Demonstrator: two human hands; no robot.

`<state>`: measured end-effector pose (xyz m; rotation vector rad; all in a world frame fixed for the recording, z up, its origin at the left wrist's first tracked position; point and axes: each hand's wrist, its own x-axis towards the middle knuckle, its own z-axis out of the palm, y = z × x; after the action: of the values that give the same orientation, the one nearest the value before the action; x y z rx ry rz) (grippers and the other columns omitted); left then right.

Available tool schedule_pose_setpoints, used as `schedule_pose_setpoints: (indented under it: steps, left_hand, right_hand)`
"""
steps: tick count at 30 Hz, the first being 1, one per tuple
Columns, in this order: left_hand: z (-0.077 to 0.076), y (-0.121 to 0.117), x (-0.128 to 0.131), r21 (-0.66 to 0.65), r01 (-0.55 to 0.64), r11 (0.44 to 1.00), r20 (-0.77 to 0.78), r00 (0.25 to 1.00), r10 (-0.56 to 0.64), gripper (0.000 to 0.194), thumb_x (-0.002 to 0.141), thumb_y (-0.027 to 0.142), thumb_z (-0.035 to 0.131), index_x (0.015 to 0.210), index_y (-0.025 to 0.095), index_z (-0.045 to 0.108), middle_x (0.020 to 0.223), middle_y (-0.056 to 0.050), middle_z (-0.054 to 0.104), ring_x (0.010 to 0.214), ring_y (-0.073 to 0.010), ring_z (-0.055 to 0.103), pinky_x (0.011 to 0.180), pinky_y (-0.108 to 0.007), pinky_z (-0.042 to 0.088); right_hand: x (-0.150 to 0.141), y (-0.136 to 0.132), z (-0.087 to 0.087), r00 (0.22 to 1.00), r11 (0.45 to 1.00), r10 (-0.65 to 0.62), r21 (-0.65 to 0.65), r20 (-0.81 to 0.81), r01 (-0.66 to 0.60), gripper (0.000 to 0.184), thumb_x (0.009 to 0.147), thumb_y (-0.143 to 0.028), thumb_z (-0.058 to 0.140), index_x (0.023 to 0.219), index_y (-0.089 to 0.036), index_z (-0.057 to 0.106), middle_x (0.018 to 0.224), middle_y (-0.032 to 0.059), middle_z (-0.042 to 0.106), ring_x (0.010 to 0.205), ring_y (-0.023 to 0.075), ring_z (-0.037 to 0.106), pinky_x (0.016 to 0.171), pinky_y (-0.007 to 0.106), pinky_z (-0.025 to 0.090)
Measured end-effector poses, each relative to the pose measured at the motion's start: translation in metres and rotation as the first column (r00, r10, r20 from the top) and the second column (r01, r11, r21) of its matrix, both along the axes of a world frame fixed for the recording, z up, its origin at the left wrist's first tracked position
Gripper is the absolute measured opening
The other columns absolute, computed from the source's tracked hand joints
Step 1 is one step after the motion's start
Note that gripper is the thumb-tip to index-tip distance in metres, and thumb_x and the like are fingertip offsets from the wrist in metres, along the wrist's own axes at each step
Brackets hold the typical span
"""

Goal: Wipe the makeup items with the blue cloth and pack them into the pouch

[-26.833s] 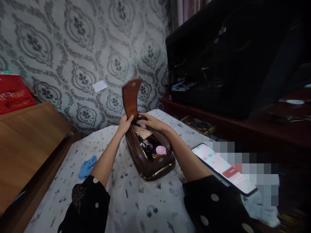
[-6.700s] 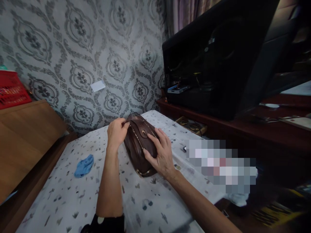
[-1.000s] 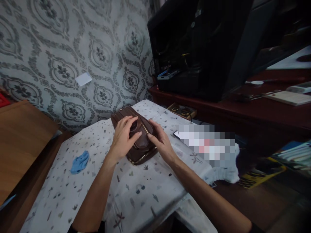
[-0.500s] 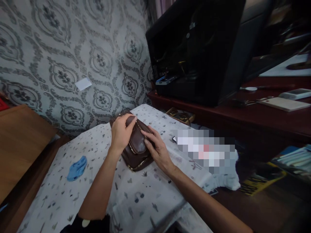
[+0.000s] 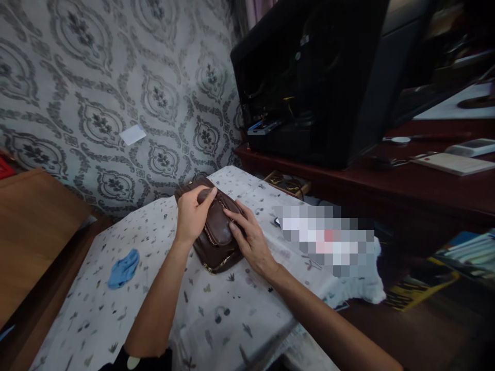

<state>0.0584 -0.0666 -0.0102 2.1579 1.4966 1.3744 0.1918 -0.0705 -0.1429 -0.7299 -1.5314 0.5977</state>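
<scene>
A dark brown leather bag (image 5: 221, 230) with brass-coloured zips lies on the patterned white tablecloth (image 5: 211, 319). Over its upper part is my left hand (image 5: 193, 212), fingers curled round and thumb tip close to the front pocket's zip; the fingertips are partly hidden. My right hand (image 5: 251, 237) grips the bag's right side, with the fingers and thumb at the edge of the front pocket. A zip with its pull runs along the bag's near end. To the left of my left forearm lies a crumpled blue cloth (image 5: 124, 269).
A large black cabinet-like box (image 5: 297, 103) stands on the dark red desk (image 5: 328, 178) at the right. An open small drawer (image 5: 305, 188) shows glasses inside. Beyond the table's left side is a brown wooden panel (image 5: 38, 226). A blurred-out item lies on the table's right.
Almost nothing differs. My left hand's fingers have shifted slightly at the top of the bag, and the view has moved a little.
</scene>
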Motion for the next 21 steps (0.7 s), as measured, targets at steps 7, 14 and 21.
schedule_pose_setpoints:
  steps: [7, 14, 21]
  left_hand:
    - [0.009, -0.005, -0.034, -0.027, -0.08, 0.996, -0.176, 0.982, 0.074, 0.026, 0.083, 0.037, 0.068, 0.104, 0.021, 0.07, 0.107, -0.006, 0.073, 0.102, -0.0236, 0.064, 0.092, -0.035, 0.047]
    - [0.009, -0.016, -0.059, -0.037, -0.246, 0.969, -0.272, 0.935, 0.227, 0.018, 0.09, 0.031, 0.056, 0.085, 0.018, 0.068, 0.078, 0.0, 0.067, 0.065, -0.0145, 0.054, 0.062, -0.027, 0.037]
    - [0.001, -0.02, -0.05, -0.007, -0.207, 0.978, -0.141, 0.969, 0.204, 0.019, 0.091, 0.028, 0.052, 0.079, 0.018, 0.062, 0.072, 0.001, 0.057, 0.069, -0.0143, 0.052, 0.062, -0.025, 0.035]
  right_hand:
    - [0.0, -0.008, 0.006, 0.999, 1.0, -0.009, -0.026, 0.041, 0.01, 0.043, 0.1, -0.047, 0.048, 0.137, -0.029, 0.058, 0.159, 0.0116, 0.034, 0.149, 0.029, 0.033, 0.123, 0.055, 0.027]
    - [-0.001, -0.008, 0.006, 0.996, 1.0, -0.01, -0.014, 0.087, 0.011, 0.049, 0.093, -0.051, 0.06, 0.136, -0.028, 0.054, 0.158, 0.0136, 0.031, 0.15, 0.0313, 0.029, 0.121, 0.055, 0.03]
    - [-0.005, -0.005, 0.002, 0.995, 0.999, -0.034, 0.005, 0.091, 0.034, 0.048, 0.096, -0.046, 0.055, 0.14, -0.028, 0.049, 0.157, 0.0146, 0.031, 0.15, 0.0314, 0.027, 0.122, 0.059, 0.026]
